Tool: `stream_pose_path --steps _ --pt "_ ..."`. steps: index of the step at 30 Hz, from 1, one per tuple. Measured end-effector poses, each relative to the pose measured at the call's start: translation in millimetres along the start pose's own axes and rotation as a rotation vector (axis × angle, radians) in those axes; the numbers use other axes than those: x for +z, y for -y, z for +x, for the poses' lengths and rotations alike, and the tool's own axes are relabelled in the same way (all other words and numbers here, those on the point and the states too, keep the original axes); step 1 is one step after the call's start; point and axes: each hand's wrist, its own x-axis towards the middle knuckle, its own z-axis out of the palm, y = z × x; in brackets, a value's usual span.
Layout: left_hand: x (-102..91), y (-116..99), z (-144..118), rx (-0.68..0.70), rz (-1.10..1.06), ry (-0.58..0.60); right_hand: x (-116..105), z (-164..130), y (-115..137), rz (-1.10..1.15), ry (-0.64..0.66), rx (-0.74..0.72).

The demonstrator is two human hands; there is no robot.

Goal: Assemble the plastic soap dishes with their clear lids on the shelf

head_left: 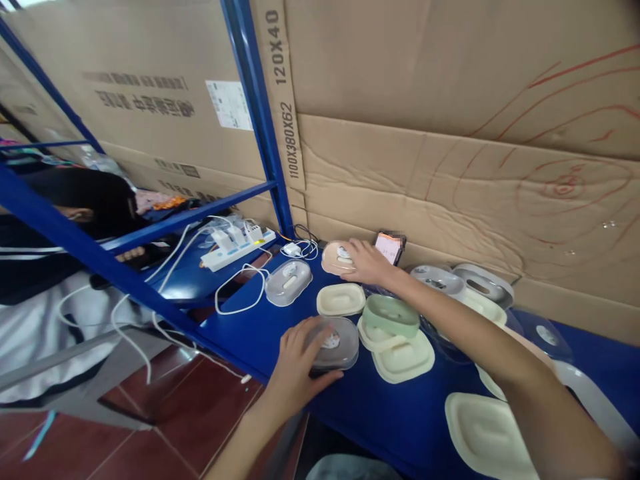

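Note:
My left hand (296, 363) rests on top of a grey lidded oval box (336, 344) near the front edge of the blue shelf (260, 320). My right hand (367, 261) reaches to the back and lies on a pink oval box (333, 257) beside a phone (389, 246) that leans against the cardboard. Between my hands lie a cream oval tray (341, 299), a green oval box (391, 314) and another cream tray (404, 359). A clear lidded box (289, 281) sits to the left.
A white power strip (238, 249) with chargers and trailing cables lies at the back left. More grey and cream oval boxes (463, 283) crowd the right side. Blue rack posts (257, 113) and cardboard (450, 153) stand behind. A person in dark clothes (75, 207) is at left.

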Motion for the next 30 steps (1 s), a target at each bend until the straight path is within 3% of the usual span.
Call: stream_pose_path --steps 3,6,11,15,19,21,23,25,27,29,30 --pt "1.8 -16 5 -0.055 -0.136 -0.132 -22 -71 -4 0.058 -0.082 -0.034" --pt "6.2 -45 16 -0.099 -0.421 -0.237 -32 -159 7 0.211 -0.199 -0.172" --pt "21.8 -106 41 -0.029 -0.928 -0.022 -29 -272 23 0.25 -0.271 -0.179" --pt "44.9 -135 52 0.021 -0.941 0.036 -25 -328 -25 0.224 -0.469 0.124" --pt "64.3 -143 56 0.0 -0.9 0.086 -8 -366 -107 -0.003 -0.544 0.492" --pt "68.5 -145 56 -0.027 -0.879 0.105 3 -376 -140 -0.048 -0.582 0.535" --pt "70.3 -150 57 -0.075 -0.876 0.077 11 -381 -156 -0.048 -0.609 0.53" --pt "71.8 -158 59 -0.169 -0.906 0.021 12 -381 -151 -0.036 -0.612 0.518" --pt "73.9 -168 60 -0.278 -0.959 -0.026 6 -376 -126 -0.019 -0.602 0.482" --pt "75.9 -179 62 -0.352 -1.008 -0.043 -1 -367 -89 0.063 -0.536 0.347" --pt "76.6 -184 62 -0.37 -1.028 -0.045 -5 -361 -70 0.177 -0.456 0.205"
